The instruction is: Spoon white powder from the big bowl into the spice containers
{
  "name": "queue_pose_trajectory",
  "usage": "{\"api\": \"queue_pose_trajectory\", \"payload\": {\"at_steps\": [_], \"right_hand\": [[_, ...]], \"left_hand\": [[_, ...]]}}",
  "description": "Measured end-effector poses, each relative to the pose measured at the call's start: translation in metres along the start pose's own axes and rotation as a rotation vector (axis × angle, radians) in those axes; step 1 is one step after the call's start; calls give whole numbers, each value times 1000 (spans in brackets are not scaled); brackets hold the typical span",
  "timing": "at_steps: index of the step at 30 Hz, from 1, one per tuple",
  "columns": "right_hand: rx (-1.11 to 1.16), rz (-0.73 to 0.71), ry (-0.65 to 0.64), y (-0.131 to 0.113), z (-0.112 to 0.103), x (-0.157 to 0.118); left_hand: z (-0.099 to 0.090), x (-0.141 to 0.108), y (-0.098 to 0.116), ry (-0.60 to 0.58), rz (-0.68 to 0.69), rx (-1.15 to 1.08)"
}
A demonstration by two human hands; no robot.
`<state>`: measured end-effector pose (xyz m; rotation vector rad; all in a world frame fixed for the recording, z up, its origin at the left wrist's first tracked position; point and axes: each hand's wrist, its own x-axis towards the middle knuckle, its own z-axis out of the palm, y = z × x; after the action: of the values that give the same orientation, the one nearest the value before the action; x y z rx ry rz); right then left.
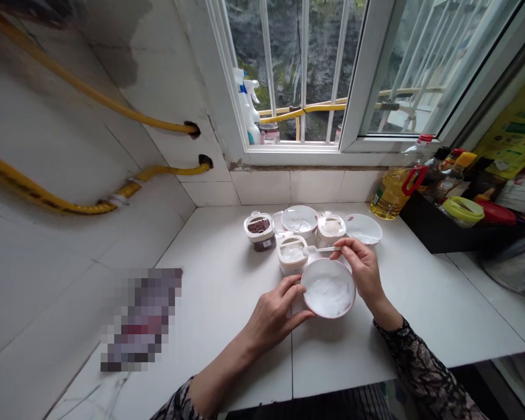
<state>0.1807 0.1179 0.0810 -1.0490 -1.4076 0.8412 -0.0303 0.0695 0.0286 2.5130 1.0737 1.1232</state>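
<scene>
My left hand (276, 310) grips the left rim of a white bowl (329, 289), which is tilted toward me and has white powder or grains inside. Between the thumb and fingers of my right hand (359, 265) is the handle of a small white spoon (326, 249). The spoon's head is over the rim of an open seasoning jar (292, 255) holding white grains, just behind the bowl. Another jar (331, 228) with pale contents stands behind the spoon. To the left is a jar (260, 230) of dark reddish-brown bits.
Two more white bowls, one at the back (300, 219) and one at the right (364, 229), stand behind my hands. An oil bottle (391, 192) and a black box (437, 230) of condiments line the right. A blurred item (142, 321) lies at the left.
</scene>
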Motion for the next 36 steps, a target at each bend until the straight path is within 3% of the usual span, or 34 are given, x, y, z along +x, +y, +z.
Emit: {"api": "queue_pose_trajectory", "payload": {"at_steps": [3,6,9,16,21,24,27,30,36], "right_hand": [[-255,-276,-7,-2,10,-4],[-498,-572,-141,-1,15,-6],[-563,-654,-171,-1,15,-6],[-377,-425,-20,-8,-4,-6],[-519,-395,-204,2,-15,-2],[-606,-444,-367,8,-12,-3],[-548,-425,-467,9,-6,-6],[-471,-357,-478,7,-4,-9],[-346,-113,-366,3,-7,-8]], "left_hand": [[1,0,0,2,-5,-6],[1,0,0,6,-6,0],[0,0,1,16,0,11],[-1,1,1,11,9,13],[-1,0,1,-6,2,0],[0,0,1,-10,0,2],[0,0,1,-7,2,-1],[0,0,0,-7,-4,-3],[0,-1,0,-9,0,0]]}}
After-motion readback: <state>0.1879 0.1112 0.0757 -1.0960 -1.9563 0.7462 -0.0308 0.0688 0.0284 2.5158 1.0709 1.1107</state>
